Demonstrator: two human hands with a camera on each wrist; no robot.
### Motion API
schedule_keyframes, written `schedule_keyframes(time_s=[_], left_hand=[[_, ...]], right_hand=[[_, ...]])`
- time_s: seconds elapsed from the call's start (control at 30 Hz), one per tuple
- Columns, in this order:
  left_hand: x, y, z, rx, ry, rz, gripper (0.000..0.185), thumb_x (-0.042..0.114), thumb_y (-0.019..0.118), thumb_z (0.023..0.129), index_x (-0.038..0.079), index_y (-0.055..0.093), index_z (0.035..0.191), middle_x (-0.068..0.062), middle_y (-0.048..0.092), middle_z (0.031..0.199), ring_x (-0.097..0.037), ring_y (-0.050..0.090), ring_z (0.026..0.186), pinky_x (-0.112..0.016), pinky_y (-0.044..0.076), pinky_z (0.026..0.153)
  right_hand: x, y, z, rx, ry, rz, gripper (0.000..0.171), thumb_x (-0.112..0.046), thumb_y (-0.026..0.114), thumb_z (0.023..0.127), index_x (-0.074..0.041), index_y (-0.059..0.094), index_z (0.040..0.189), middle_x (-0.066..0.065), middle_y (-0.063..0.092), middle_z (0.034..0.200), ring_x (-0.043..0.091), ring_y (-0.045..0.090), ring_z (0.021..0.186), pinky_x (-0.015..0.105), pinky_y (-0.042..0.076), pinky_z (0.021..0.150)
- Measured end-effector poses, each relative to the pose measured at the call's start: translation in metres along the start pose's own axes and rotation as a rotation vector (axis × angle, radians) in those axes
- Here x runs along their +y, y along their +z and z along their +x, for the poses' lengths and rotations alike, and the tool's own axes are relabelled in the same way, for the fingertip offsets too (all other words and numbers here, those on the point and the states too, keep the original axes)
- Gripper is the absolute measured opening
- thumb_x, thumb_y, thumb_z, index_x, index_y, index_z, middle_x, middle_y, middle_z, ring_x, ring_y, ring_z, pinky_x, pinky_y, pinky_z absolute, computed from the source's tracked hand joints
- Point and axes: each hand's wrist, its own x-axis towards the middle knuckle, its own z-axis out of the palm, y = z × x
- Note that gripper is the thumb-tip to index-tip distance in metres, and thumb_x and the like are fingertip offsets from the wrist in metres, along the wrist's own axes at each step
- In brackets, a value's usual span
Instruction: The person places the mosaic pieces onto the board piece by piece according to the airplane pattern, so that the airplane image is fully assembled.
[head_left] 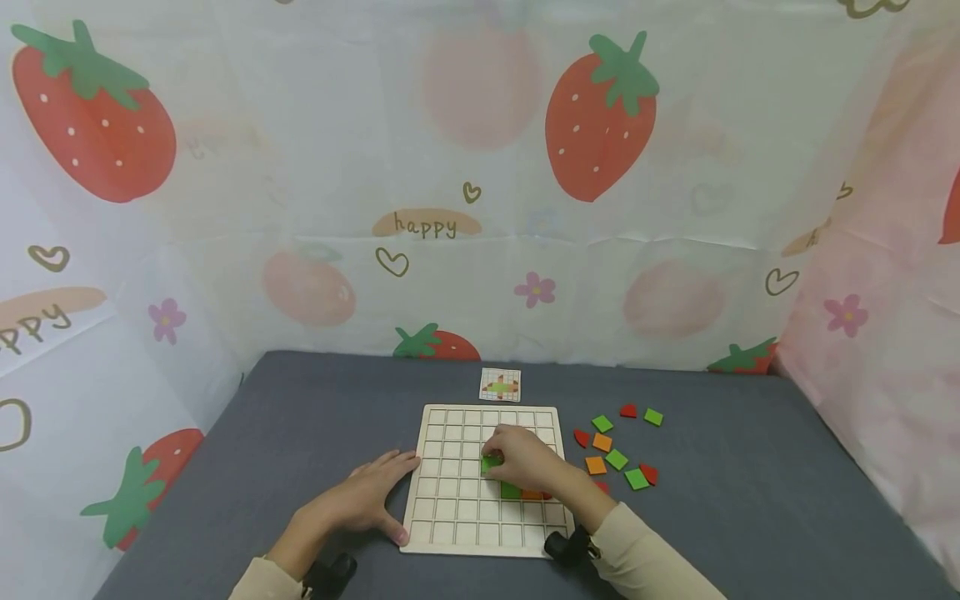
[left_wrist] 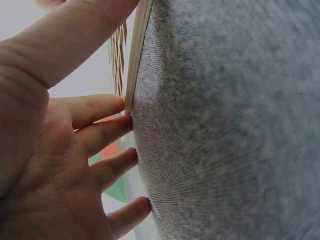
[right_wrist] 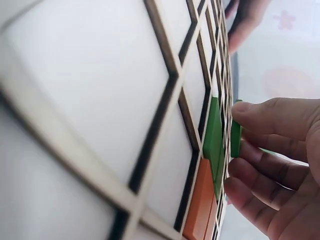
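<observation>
While the right hand pinches a green tile between thumb and fingers, the piece stands on edge just above the wooden grid board, near its middle. Just beside it, a green tile and an orange tile already sit in neighbouring cells. The left hand lies flat, fingers straight and spread, touching the board's left edge on the grey surface. Loose green, orange and red tiles lie scattered to the right of the board. A small pattern card lies beyond its far edge.
</observation>
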Motion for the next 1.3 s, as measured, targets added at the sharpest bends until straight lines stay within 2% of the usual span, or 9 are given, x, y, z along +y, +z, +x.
schedule_keyframes(time_s=[0.2,0.43,0.8,1.07,1.3], left_hand=[[0.000,0.000,0.000,0.004,0.008,-0.001,0.106,0.046,0.079,0.053,0.012,0.032,0.141,-0.011,0.031,0.147,-0.035,0.020,0.138,-0.061,0.019,0.103],[-0.003,0.001,0.001,0.001,0.015,0.010,0.106,0.047,0.079,0.053,0.011,0.032,0.141,-0.011,0.031,0.147,-0.036,0.020,0.138,-0.061,0.020,0.103],[0.000,0.000,-0.002,0.003,0.012,0.007,0.106,0.046,0.079,0.053,0.009,0.032,0.140,-0.012,0.031,0.146,-0.036,0.020,0.137,-0.061,0.019,0.103],[-0.001,0.001,0.000,0.004,0.006,-0.001,0.106,0.046,0.079,0.053,0.011,0.032,0.141,-0.011,0.030,0.147,-0.036,0.019,0.138,-0.061,0.019,0.103],[0.000,0.001,0.000,0.011,0.014,0.003,0.106,0.045,0.080,0.053,0.008,0.033,0.140,-0.012,0.032,0.146,-0.036,0.021,0.137,-0.063,0.019,0.102]], right_hand=[[0.000,0.003,0.002,-0.008,-0.014,-0.043,0.017,-0.018,0.065,0.080,-0.013,0.069,0.096,-0.004,0.056,0.085,0.005,0.044,0.069,0.017,0.038,0.060],[-0.001,0.003,0.004,-0.015,-0.023,-0.066,0.012,-0.016,0.065,0.079,-0.014,0.069,0.091,-0.005,0.056,0.082,0.005,0.043,0.069,0.017,0.037,0.059],[-0.002,0.007,0.006,0.010,-0.029,-0.098,0.016,-0.013,0.067,0.075,-0.012,0.072,0.091,-0.002,0.058,0.081,0.005,0.044,0.066,0.016,0.038,0.058],[-0.003,0.001,0.001,-0.012,-0.016,-0.104,0.020,-0.020,0.066,0.080,-0.014,0.070,0.098,-0.002,0.059,0.091,0.007,0.051,0.078,0.019,0.044,0.067],[0.002,-0.007,-0.012,0.018,-0.013,-0.051,0.023,-0.022,0.064,0.081,-0.012,0.069,0.101,0.000,0.060,0.093,0.010,0.055,0.081,0.021,0.046,0.069]])
